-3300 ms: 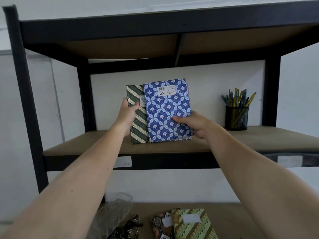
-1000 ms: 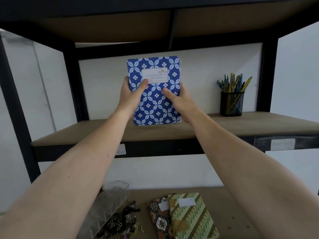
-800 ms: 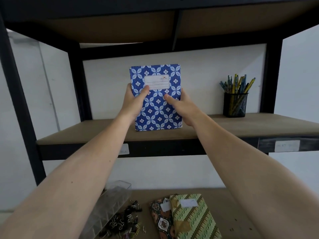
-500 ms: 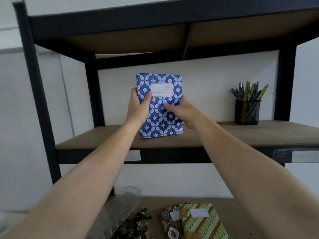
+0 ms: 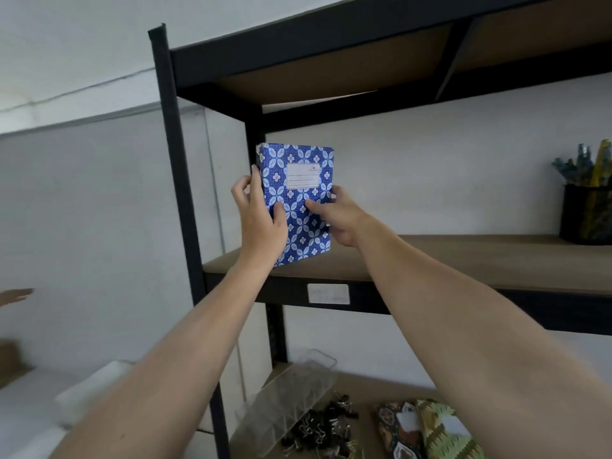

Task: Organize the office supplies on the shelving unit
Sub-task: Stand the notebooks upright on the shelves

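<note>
Notebooks point(image 5: 298, 200) with a blue patterned cover stand upright at centre frame, long axis vertical, bottom edge at or just above the middle shelf point(image 5: 463, 260) near its left end. They sit between the two hands: the left hand point(image 5: 260, 220) curls round the left edge, thumb on the cover; the right hand point(image 5: 337, 215) wraps the right edge, thumb across the front. Each grip pinches the stack. Just left stands the shelving unit's rear post point(image 5: 253, 134), the likely resting place, so the left hand is nearer. A pen cup point(image 5: 584, 215) sits well apart at far right.
</note>
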A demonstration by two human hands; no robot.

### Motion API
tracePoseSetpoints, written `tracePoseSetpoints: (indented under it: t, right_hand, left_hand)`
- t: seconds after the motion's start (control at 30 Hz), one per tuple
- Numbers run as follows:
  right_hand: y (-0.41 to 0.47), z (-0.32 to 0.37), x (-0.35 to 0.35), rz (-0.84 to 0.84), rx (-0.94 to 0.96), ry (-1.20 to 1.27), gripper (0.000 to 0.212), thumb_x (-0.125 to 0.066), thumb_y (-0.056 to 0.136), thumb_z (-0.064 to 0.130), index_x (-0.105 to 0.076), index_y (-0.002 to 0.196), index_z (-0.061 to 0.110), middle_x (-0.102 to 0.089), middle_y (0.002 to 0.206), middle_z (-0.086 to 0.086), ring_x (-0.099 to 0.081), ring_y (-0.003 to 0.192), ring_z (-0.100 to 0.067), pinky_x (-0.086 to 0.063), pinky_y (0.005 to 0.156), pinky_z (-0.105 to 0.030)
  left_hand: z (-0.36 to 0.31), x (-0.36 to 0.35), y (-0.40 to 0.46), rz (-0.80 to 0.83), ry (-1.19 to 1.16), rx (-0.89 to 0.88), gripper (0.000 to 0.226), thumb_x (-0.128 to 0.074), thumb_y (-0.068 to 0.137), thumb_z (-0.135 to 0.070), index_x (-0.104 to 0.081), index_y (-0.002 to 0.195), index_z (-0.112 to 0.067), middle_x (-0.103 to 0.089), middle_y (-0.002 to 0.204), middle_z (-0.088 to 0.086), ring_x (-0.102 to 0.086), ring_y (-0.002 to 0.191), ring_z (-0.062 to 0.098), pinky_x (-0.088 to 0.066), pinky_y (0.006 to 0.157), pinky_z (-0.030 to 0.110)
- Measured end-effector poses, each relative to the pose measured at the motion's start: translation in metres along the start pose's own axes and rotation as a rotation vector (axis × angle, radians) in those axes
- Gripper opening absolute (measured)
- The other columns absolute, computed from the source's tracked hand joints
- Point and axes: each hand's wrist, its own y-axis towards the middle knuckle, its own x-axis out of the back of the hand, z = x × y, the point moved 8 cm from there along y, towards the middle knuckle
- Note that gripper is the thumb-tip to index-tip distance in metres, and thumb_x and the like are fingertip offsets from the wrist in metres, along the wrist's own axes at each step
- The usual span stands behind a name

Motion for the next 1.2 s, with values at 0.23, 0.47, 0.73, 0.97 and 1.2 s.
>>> tracePoseSetpoints:
  t: [0.23, 0.47, 0.73, 0.97, 1.2]
  right_hand:
    - [0.028, -0.016, -0.062, 0.103, -0.063, 0.017, 0.064, -0.067, 0.093, 0.005, -0.034, 0.147, 0.014, -0.057, 0.134, -0.007, -0.061, 0.100, -0.020, -0.051, 0.091, -0.045]
    - [0.045, -0.029, -0.109, 0.176, -0.095, 0.065, 0.054, -0.061, 0.097, 0.004, -0.038, 0.144, 0.013, -0.058, 0.133, -0.007, -0.060, 0.089, -0.014, -0.050, 0.077, -0.037]
    - [0.061, -0.038, -0.122, 0.150, -0.091, 0.064, 0.052, -0.061, 0.097, 0.005, -0.040, 0.144, 0.014, -0.059, 0.135, -0.010, -0.062, 0.108, -0.026, -0.053, 0.076, -0.037]
    - [0.064, -0.043, -0.148, 0.154, -0.073, 0.012, 0.052, -0.055, 0.100, 0.004, -0.038, 0.148, 0.012, -0.057, 0.139, -0.011, -0.057, 0.122, -0.028, -0.049, 0.094, -0.041]
    - [0.060, -0.047, -0.162, 0.189, -0.083, -0.135, 0.046, -0.048, 0.105, 0.015, -0.037, 0.149, 0.018, -0.053, 0.141, -0.006, -0.051, 0.109, -0.018, -0.038, 0.085, -0.034]
  left_hand:
    - [0.031, 0.046, 0.009, -0.082, 0.187, -0.024, 0.062, -0.060, 0.095, -0.009, -0.034, 0.151, -0.010, -0.038, 0.142, 0.008, -0.043, 0.131, 0.018, -0.039, 0.112, 0.032]
    - [0.057, 0.079, 0.017, -0.147, 0.565, -0.050, 0.060, -0.068, 0.092, -0.031, -0.046, 0.146, -0.017, -0.048, 0.140, 0.001, -0.036, 0.124, 0.029, -0.030, 0.096, 0.039]
    - [0.079, 0.088, 0.024, -0.123, 0.499, -0.053, 0.063, -0.075, 0.088, -0.029, -0.047, 0.144, -0.023, -0.021, 0.155, 0.014, -0.027, 0.139, 0.031, -0.033, 0.112, 0.045]
    - [0.096, 0.094, 0.024, -0.171, 0.080, 0.145, 0.077, -0.073, 0.087, -0.015, -0.023, 0.145, -0.017, -0.051, 0.134, 0.008, -0.052, 0.116, 0.006, -0.044, 0.094, 0.011]
    - [0.112, 0.092, 0.027, -0.149, 0.132, 0.290, 0.047, -0.069, 0.089, -0.026, -0.043, 0.126, -0.012, -0.062, 0.122, 0.000, -0.057, 0.095, 0.007, -0.045, 0.077, 0.019]
